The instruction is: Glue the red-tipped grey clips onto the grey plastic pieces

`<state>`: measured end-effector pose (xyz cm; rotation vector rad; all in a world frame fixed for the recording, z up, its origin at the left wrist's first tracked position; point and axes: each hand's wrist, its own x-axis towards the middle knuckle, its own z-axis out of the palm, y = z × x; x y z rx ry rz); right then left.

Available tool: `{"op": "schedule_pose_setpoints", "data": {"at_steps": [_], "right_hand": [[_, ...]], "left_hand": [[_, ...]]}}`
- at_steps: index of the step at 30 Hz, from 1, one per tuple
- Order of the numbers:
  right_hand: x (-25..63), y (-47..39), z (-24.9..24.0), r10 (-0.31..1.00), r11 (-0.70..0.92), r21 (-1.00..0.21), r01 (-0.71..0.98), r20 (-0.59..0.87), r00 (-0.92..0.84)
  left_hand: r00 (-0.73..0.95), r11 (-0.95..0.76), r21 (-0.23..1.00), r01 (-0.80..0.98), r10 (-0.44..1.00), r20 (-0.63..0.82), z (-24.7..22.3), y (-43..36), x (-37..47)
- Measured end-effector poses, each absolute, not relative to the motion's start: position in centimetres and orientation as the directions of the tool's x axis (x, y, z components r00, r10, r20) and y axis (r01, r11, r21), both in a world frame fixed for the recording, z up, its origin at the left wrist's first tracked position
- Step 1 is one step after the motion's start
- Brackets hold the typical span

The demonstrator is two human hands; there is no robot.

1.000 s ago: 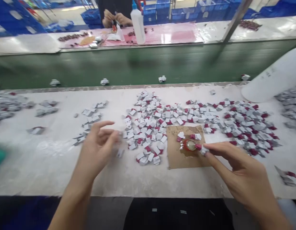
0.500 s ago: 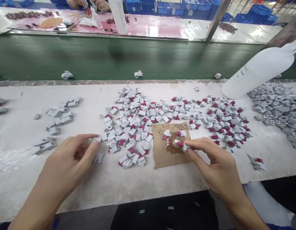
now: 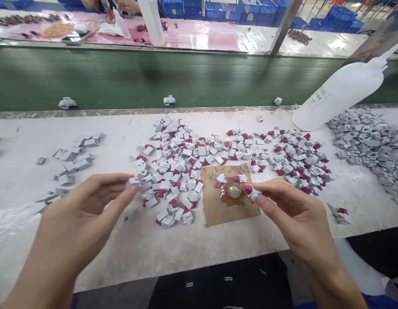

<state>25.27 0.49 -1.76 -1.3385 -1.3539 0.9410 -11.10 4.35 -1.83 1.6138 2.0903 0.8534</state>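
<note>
My right hand [image 3: 293,216] pinches a small grey piece with a red tip [image 3: 253,192] just right of a red-rimmed glue cap [image 3: 234,190] that sits on a brown cardboard square [image 3: 218,206]. My left hand [image 3: 86,210] pinches a small plain grey piece [image 3: 133,182] between thumb and forefinger, lifted a little over the white table [image 3: 154,249]. Between the hands lies a heap of grey and red-tipped pieces [image 3: 179,171].
A white squeeze bottle [image 3: 337,94] lies tilted at the right. Plain grey pieces are heaped at the far right [image 3: 369,146] and scattered at the left [image 3: 73,159]. A green conveyor belt [image 3: 137,77] runs behind, carrying a few pieces. Another person's hands [image 3: 128,6] work across it.
My left hand picked a grey piece off the table and raised it. My right hand drew its red-tipped piece slightly away from the glue cap. The view shifted left.
</note>
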Motion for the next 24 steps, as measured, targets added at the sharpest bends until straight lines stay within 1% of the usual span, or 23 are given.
{"op": "schedule_pose_setpoints", "data": {"at_steps": [2,3,5,7,8,10,13,17,20,22,24], "right_hand": [[24.9,0.8,-1.4,0.995,0.051,-0.997,0.065,0.056,0.077],[24.7,1.0,-1.3,0.997,0.03,-0.999,-0.017,0.029,0.067],[24.2,1.4,-1.1,0.999,-0.015,-0.989,-0.15,-0.021,0.04],[23.8,1.7,-0.9,0.998,-0.061,-0.968,-0.245,-0.064,0.005],[23.7,1.8,-0.8,0.997,-0.077,-0.956,-0.282,-0.077,-0.009],[23.6,1.8,-0.8,0.995,-0.095,-0.941,-0.325,-0.092,-0.025],[23.7,1.6,-1.0,0.997,-0.08,-0.943,-0.323,-0.08,-0.014],[23.9,1.3,-1.4,1.0,-0.01,-0.966,-0.258,-0.017,0.024],[23.9,1.2,-1.3,0.999,0.035,-0.993,-0.114,0.031,0.036],[23.7,1.2,-1.0,0.998,0.058,-0.998,-0.004,0.058,0.023],[23.6,1.3,-0.7,0.997,0.073,-0.997,0.037,0.072,-0.004]], "left_hand": [[-0.251,0.121,0.801,0.586,0.967,0.037,-0.6,3.9,-7.8],[-0.19,0.098,0.87,0.483,0.982,-0.005,-0.1,3.7,-6.0],[0.007,0.079,0.964,0.253,0.996,-0.084,0.8,3.7,-2.5],[0.2,0.115,0.992,0.05,0.972,-0.123,1.1,3.9,0.4],[0.264,0.142,0.99,-0.023,0.956,-0.131,1.1,4.1,1.4],[0.334,0.184,0.975,-0.122,0.933,-0.135,0.9,4.5,2.7],[0.367,0.21,0.962,-0.172,0.92,-0.135,0.4,4.8,3.2],[0.376,0.209,0.967,-0.147,0.916,-0.141,-0.1,4.8,3.0],[0.369,0.18,0.978,-0.102,0.92,-0.131,-0.2,4.7,3.0],[0.358,0.126,0.991,-0.039,0.928,-0.104,-0.2,4.5,3.0],[0.345,0.057,0.998,0.032,0.936,-0.065,0.1,4.5,2.9]]}}
